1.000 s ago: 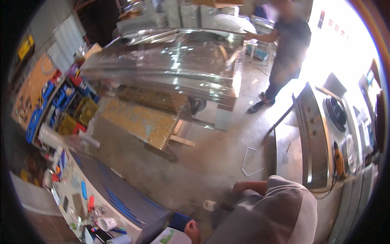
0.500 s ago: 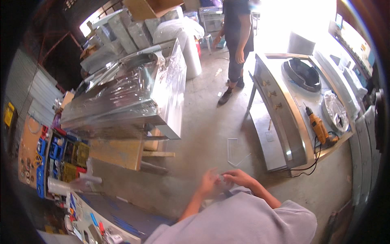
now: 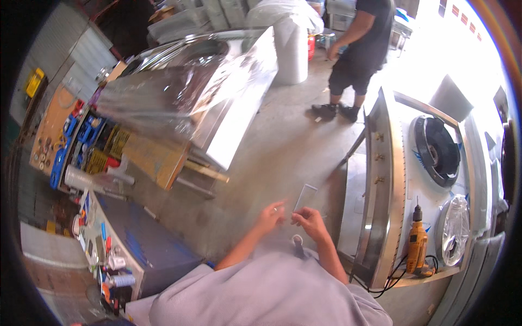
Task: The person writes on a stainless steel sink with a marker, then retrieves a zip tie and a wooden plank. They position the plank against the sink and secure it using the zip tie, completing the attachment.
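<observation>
My left hand (image 3: pixel 269 217) is in front of my body, slightly smeared. Its fingers stretch toward my other hand, apart, with a ring on one and nothing visible held. Close beside it, my right hand (image 3: pixel 310 223) has thumb and fingers pinched together; whatever they hold, if anything, is too small to make out. A small dark piece with a pale round end (image 3: pixel 297 240) shows just under my right hand, against my grey shirt (image 3: pixel 266 288); whether it hangs from the hand I cannot tell. Beyond my hands, a thin white bent strip (image 3: pixel 305 196) lies on the floor.
To the right, a steel stove unit (image 3: pixel 383 190) carries a black burner ring (image 3: pixel 435 152), a plastic-wrapped round part (image 3: pixel 454 231) and a corded yellow drill (image 3: pixel 417 244). Film-wrapped steel equipment (image 3: pixel 179 98) stands left. A tool-strewn bench (image 3: pixel 136 255) is near left. Another person (image 3: pixel 359 60) stands ahead.
My view has swung, moving the stove unit and bench within it. My hands have moved slightly apart. The other person has turned, their feet now placed differently.
</observation>
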### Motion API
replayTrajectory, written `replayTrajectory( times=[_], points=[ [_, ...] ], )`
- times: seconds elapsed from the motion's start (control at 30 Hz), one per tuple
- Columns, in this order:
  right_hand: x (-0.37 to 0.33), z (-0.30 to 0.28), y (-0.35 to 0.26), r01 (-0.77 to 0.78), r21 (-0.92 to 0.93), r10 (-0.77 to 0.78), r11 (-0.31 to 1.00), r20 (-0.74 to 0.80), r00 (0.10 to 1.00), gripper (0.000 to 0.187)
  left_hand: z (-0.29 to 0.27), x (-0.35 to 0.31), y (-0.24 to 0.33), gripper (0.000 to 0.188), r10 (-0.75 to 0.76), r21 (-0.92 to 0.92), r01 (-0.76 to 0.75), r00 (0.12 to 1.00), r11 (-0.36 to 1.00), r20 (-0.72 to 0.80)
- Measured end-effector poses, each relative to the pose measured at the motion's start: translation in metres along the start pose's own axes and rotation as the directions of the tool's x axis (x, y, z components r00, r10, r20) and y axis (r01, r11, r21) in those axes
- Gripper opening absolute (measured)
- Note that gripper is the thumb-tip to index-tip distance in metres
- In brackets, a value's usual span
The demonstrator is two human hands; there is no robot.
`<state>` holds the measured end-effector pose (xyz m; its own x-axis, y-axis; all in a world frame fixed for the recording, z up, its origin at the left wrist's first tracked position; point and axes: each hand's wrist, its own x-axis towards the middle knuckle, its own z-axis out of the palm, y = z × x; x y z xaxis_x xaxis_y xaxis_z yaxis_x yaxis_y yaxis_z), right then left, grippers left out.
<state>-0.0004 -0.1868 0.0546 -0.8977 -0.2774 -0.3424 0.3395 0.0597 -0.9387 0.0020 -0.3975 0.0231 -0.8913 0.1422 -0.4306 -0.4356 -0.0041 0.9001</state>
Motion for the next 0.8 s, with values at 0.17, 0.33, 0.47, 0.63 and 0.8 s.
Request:
replayTrajectory(
  times=[0.17, 0.33, 0.47, 0.63, 0.8],
  points=[
    [0.054, -0.070, 0.003, -0.005, 0.190, 0.051, 0.982, -0.237, 0.970, 0.023, -0.006, 0.060, 0.011, 0.035, -0.036, 0.153, 0.051, 0.995, 0.987, -0.096],
    [0.143, -0.163, 0.015, 0.003, 0.310, 0.150, 0.951, -0.470, 0.870, 0.023, -0.017, 0.178, 0.054, 0.035, 0.001, 0.346, 0.026, 0.997, 0.938, -0.077],
    [0.230, -0.222, 0.015, -0.095, 0.326, 0.270, 0.941, -0.547, 0.793, 0.023, -0.012, 0.331, 0.145, 0.034, 0.191, 0.558, -0.145, 0.981, 0.817, -0.026],
    [0.334, -0.293, -0.001, -0.187, 0.318, 0.338, 0.929, -0.533, 0.775, 0.021, -0.019, 0.475, 0.305, 0.033, 0.697, 0.642, -0.511, 0.716, 0.571, -0.049],
    [0.422, -0.335, -0.026, -0.137, 0.364, 0.324, 0.921, -0.522, 0.789, 0.022, -0.064, 0.526, 0.421, 0.033, 0.936, 0.890, -0.383, 0.331, 0.247, -0.118]
  ],
)
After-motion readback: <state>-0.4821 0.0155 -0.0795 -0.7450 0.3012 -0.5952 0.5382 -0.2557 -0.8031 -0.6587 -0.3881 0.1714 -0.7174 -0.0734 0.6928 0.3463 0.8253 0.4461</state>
